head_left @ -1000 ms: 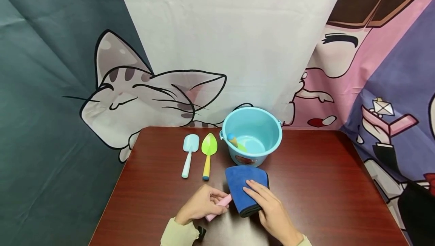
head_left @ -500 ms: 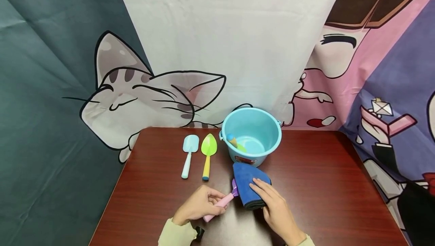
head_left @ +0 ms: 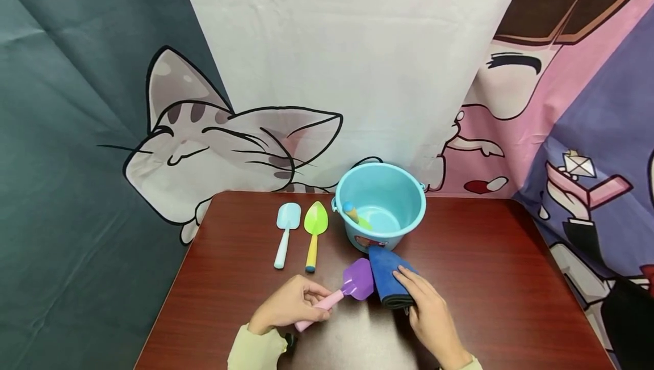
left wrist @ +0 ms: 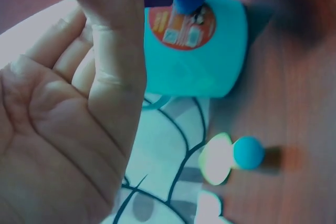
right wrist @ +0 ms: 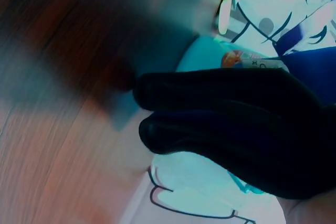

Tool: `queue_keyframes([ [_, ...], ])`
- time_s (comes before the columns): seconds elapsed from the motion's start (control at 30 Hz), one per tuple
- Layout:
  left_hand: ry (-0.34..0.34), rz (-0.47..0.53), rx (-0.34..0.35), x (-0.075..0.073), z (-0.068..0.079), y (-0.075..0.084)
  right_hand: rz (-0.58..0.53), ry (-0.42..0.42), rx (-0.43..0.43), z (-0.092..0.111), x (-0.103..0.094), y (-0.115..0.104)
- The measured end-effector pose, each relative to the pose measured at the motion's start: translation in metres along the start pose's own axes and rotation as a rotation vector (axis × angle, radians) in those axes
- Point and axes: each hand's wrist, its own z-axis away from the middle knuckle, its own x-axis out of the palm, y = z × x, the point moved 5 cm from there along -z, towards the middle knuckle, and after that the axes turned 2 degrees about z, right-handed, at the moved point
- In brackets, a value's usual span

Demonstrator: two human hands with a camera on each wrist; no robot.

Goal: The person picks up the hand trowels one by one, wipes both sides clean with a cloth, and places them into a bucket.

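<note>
In the head view my left hand [head_left: 292, 305] grips the pink handle of a toy shovel [head_left: 359, 279], its purple blade pointing up and to the right. My right hand [head_left: 431, 313] holds a folded blue cloth [head_left: 387, 273] with black edging, fingers laid over its outer face and the thumb mostly hidden. The cloth's left edge meets the blade's right side. Seen from the right wrist, two thick black-edged folds of the cloth [right wrist: 220, 98] fill the middle. The left wrist view shows the palm and bent fingers [left wrist: 113, 56] close up; the handle is hidden there.
A light-blue bucket [head_left: 403, 194] stands at the back of the table, with a blue-tipped toy tool [head_left: 351, 210] inside. Left of it lie a green trowel with a yellow handle [head_left: 315, 219] and a pale-blue shovel [head_left: 288, 217]. A printed curtain [head_left: 357, 46] hangs behind.
The cloth has slid right off the shovel, uncovering its purple blade. My left hand has moved slightly left with the shovel, my right hand slightly right with the cloth.
</note>
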Motion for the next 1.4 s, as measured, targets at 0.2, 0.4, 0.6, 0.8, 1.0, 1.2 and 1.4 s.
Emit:
queue_keyframes([
  [0.2,-0.029,0.008,0.022,-0.019,0.011,0.016,0.049,0.015,0.041,-0.001,-0.009,0.007],
  [0.4,-0.03,-0.085,0.086,-0.037,0.016,0.045,0.075,0.041,0.053,0.001,-0.016,0.013],
  [0.6,0.038,-0.228,0.152,-0.055,0.012,0.081,0.077,0.048,0.084,0.002,-0.019,0.019],
  [0.8,0.11,-0.278,0.181,-0.066,-0.002,0.114,0.075,0.049,0.088,0.0,-0.021,0.021],
  [1.0,0.231,-0.446,0.267,-0.063,-0.029,0.135,0.082,0.064,0.1,0.004,-0.024,0.024],
  [1.2,0.4,-0.737,0.349,-0.052,-0.055,0.15,0.084,0.071,0.106,0.004,-0.024,0.026],
  [1.4,0.441,-1.008,0.346,-0.038,-0.089,0.151,0.077,0.075,0.109,0.004,-0.025,0.027],
])
